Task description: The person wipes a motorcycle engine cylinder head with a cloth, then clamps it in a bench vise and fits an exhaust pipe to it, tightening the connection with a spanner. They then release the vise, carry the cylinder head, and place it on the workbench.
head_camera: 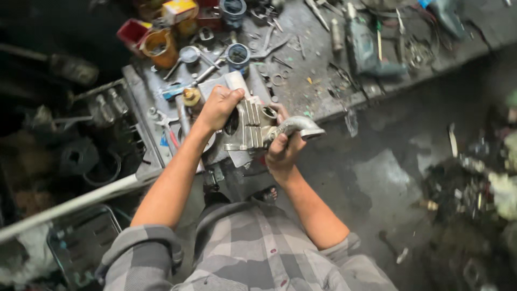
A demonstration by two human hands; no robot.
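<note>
A yellow-and-red box [179, 9] stands beside a red box [131, 32] on the workbench [323, 81].

left hand [218, 108] grips finned engine part [249, 125] | right hand [281, 148] grips its curved pipe [298, 127]

A finned metal casting [249, 126], pale grey and grimy, is held upright above the edge of the worktop [318, 81], its ribs running vertically. A curved grey pipe [295, 127] joins its right side and bends outward, ending in an open flanged mouth pointing right.
</note>
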